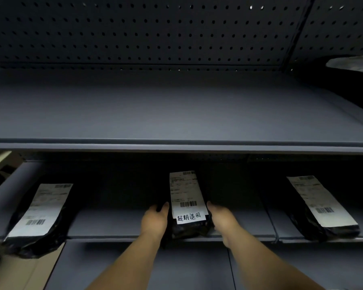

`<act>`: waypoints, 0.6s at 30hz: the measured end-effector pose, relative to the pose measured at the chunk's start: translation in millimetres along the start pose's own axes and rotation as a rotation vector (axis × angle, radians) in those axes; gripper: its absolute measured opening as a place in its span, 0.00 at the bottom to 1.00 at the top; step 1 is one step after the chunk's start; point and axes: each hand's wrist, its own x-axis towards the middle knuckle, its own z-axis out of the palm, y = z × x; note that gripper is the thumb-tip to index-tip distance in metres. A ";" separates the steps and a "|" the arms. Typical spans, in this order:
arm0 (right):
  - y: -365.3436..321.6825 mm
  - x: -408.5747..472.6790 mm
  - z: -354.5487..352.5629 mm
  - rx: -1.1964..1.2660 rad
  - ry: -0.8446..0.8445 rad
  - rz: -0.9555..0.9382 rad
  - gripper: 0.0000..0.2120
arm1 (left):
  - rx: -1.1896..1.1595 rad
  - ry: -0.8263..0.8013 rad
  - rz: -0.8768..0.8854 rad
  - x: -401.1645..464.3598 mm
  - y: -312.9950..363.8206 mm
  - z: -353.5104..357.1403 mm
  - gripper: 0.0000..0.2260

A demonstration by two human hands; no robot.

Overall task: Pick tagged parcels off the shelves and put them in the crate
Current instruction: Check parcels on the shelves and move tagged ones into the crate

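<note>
A black parcel [189,229] lies in the middle of the lower shelf [113,225], with a white shipping label and a handwritten white tag stuck on its near end. My left hand [154,221] presses against its left side and my right hand [223,219] against its right side, so both hands clasp it. The fingertips are hidden behind the parcel's dark edges. No crate is in view.
Two more black parcels with shipping labels lie on the same shelf, one at the left [40,218] and one at the right [321,206]. The upper shelf [176,109] carries a dark bag [348,76] at the far right. A pegboard back panel [155,32] rises behind.
</note>
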 end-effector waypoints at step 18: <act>6.7 -20.8 10.0 0.306 -0.128 0.018 0.16 | -0.383 -0.124 -0.004 -17.2 -4.8 -6.8 0.22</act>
